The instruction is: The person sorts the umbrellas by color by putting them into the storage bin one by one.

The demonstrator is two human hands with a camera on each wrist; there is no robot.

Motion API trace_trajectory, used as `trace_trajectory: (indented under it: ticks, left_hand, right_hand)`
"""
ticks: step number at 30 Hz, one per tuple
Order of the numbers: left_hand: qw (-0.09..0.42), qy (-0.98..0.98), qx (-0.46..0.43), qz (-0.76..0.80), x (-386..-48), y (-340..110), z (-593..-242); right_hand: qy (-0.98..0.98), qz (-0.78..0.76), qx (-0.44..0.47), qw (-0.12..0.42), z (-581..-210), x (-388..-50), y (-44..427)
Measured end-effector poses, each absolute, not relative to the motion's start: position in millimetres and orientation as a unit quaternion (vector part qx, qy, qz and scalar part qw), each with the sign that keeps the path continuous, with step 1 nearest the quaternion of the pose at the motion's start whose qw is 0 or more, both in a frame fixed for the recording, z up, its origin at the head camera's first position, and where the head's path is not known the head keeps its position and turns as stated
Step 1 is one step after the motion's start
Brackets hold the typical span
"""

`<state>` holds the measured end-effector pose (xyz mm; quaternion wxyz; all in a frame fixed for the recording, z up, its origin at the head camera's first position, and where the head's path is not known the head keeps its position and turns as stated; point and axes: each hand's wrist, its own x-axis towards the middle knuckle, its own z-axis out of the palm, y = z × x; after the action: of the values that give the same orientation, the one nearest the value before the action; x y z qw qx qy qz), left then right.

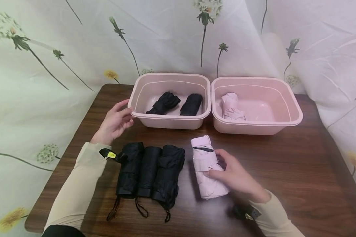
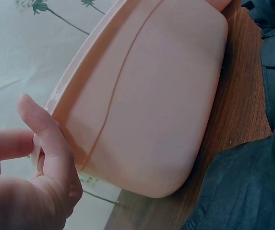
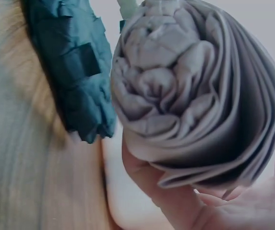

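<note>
My right hand [image 1: 235, 172] grips a folded pale pink umbrella [image 1: 202, 164] above the table's front half. Up close in the right wrist view, the gathered cloth end of that umbrella [image 3: 161, 86] faces the camera. With thumb and fingers, my left hand [image 1: 115, 121] holds the near left corner of the left pink basin [image 1: 172, 123]; its rim [image 2: 82, 60] passes between them in the left wrist view. Two folded black umbrellas [image 1: 191, 104] lie inside this basin. The right pink basin [image 1: 255, 128] contains one pale pink folded umbrella [image 1: 232, 107] at its left side.
Three folded black umbrellas [image 1: 148, 171] lie side by side on the brown wooden table [image 1: 314, 171], between my arms, their cord loops towards me. Both basins stand next to each other at the table's back, before a flower-printed cloth [image 1: 172, 39].
</note>
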<state>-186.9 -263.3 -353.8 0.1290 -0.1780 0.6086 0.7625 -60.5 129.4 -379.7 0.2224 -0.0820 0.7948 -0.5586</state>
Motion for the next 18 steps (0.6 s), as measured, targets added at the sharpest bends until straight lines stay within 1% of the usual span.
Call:
trace_trajectory:
  ticks: [10,18]
  left_hand:
    - [0.129,0.605,-0.179,0.765,-190,-262,-355]
    - [0.131,0.609,-0.184,0.761,-189,-263,-354]
  right_hand:
    - [0.76,-0.606,-0.08,0.221,-356,-64,149]
    - [0.736,-0.647,-0.075,0.186,-338,-69,161]
